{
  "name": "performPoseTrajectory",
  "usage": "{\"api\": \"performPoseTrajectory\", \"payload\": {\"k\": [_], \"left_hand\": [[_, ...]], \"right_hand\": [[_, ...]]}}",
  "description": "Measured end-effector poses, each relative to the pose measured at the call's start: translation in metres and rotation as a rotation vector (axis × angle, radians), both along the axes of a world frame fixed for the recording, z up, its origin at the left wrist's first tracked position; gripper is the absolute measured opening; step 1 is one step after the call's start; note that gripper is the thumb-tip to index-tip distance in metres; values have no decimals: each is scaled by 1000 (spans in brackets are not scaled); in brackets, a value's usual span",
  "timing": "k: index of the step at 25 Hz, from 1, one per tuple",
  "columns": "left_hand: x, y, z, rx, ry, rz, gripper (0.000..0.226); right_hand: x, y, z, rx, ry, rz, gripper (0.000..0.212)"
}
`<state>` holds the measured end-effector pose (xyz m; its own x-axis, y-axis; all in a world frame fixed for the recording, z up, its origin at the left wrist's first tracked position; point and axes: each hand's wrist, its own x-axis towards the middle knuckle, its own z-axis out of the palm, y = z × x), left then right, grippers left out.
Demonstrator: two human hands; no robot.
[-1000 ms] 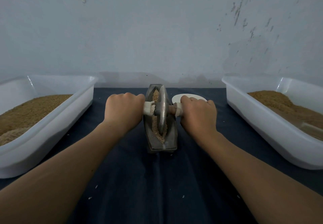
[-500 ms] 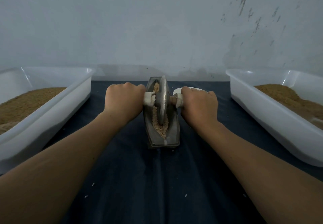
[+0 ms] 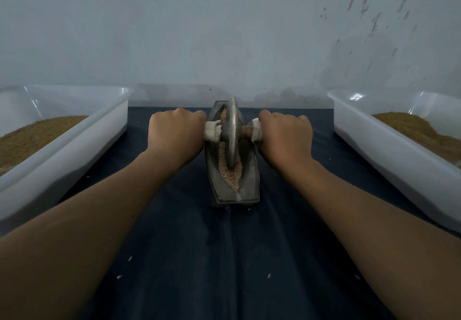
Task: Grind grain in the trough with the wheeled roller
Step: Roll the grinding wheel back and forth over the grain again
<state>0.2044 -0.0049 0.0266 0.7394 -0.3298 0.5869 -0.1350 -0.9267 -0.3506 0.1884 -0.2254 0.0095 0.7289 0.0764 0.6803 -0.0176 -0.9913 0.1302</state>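
Observation:
A narrow grey metal trough point(image 3: 249, 195) lies lengthwise on the dark cloth in the middle of the head view. Pale crushed grain point(image 3: 230, 173) fills its groove. A grey metal wheeled roller point(image 3: 231, 132) stands upright in the groove, toward the far half. My left hand point(image 3: 174, 135) grips the white-wrapped handle on the roller's left side. My right hand point(image 3: 284, 137) grips the handle on its right side. Both fists hide most of the handles.
A white plastic tub point(image 3: 74, 150) with brown grain stands at the left, another white tub point(image 3: 389, 155) with brown grain at the right. A dark blue cloth point(image 3: 224, 257) covers the table, with a few stray grains. A grey wall rises just behind.
The roller and both hands have moved a little farther along the trough toward the wall. The white dish behind my right hand is now hidden.

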Motion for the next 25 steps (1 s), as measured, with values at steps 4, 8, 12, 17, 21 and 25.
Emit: {"api": "performPoseTrajectory", "payload": {"k": [4, 8, 12, 17, 21, 25], "left_hand": [[5, 1, -3, -10, -7, 4, 21], [13, -1, -1, -25, 7, 8, 15], [31, -4, 4, -10, -18, -24, 4], [58, -5, 9, 5, -42, -42, 3], [71, 0, -2, -70, -38, -62, 4], [72, 2, -6, -110, -44, -67, 8]], "right_hand": [[8, 1, 2, 6, 12, 4, 17], [17, -1, 3, -1, 11, 1, 17], [35, -6, 4, -5, 3, 28, 15], [63, -9, 7, -3, 21, 15, 17], [76, -7, 16, -89, -7, 35, 24], [75, -4, 17, -128, -25, 22, 24]]}}
